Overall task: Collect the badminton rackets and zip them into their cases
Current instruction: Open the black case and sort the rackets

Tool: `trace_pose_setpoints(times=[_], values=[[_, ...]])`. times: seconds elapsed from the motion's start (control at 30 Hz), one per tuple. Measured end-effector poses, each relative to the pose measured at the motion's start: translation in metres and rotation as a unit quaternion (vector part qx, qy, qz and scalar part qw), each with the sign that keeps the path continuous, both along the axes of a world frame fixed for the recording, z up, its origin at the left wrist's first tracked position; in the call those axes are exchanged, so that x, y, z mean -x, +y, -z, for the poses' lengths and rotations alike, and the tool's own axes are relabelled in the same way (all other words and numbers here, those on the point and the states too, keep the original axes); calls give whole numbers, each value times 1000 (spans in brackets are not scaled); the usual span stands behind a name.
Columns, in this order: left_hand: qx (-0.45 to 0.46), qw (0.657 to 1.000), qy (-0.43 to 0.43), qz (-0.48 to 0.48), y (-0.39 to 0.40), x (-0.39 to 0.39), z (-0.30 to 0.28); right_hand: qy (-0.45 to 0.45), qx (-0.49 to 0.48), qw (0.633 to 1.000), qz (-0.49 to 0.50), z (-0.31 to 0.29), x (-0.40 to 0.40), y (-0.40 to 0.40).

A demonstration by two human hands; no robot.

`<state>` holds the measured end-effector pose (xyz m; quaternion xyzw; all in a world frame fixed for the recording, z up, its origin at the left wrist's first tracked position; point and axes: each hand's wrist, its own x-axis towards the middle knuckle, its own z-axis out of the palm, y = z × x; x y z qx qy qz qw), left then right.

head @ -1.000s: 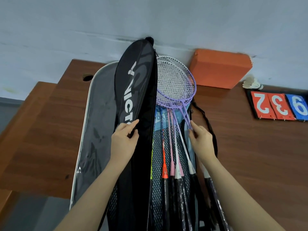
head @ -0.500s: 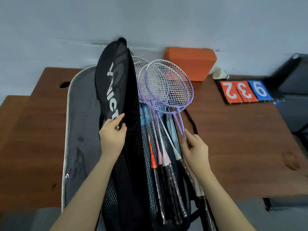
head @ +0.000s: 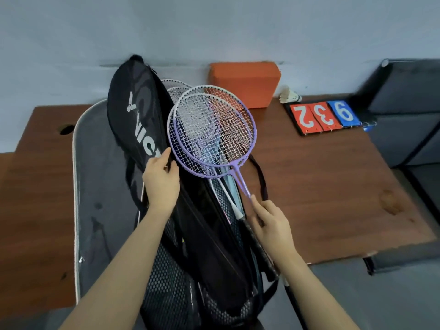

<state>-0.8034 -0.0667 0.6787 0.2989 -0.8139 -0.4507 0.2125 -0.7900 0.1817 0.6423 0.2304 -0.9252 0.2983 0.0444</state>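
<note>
A large black racket bag (head: pixel 142 120) with white lettering lies open on a brown wooden table (head: pixel 321 186), its far end against the wall. A grey-lined flap (head: pixel 95 186) with a pale rim lies folded out flat to the left. The person's left hand (head: pixel 162 179) grips the edge of the black cover, thumb on top and fingers curled underneath, holding it raised off the bag's mesh-lined interior.

The right hand (head: pixel 269 222) pinches the thin shafts of two purple rackets (head: pixel 214 132) between thumb and fingers; its remaining fingers are loosely bent. The two purple heads overlap, lifted above the bag's open compartment and angled toward its right edge. Other racket heads (head: pixel 173 89) lie below them inside the bag, and one racket with a white collar and black grip (head: pixel 252 234) runs along beside the right hand. A black strap (head: pixel 262 177) loops out onto the table on the right.

At the wall stands an orange block (head: pixel 245 84). Just to its right lies a white shuttlecock (head: pixel 289 96), and near that a flip scoreboard (head: pixel 326 116) with two red cards and one blue card. A dark piece of furniture (head: pixel 409 103) stands at the far right.
</note>
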Motion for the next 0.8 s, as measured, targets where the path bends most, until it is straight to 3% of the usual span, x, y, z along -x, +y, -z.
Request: trace_pose_setpoints(times=[0.13,0.43,0.63,0.8], values=[[14,999,-18,34,7,6,3,-11,2,1000,-30,2,-3,5],[52,994,22,96,21,-6,11,-218,124,967,-56,-13,12,-34],[52,994,47,89,4,-33,13,-199,120,971,-50,-13,26,-67],[35,995,50,84,-13,-47,4,-205,174,963,-15,-14,36,-125]])
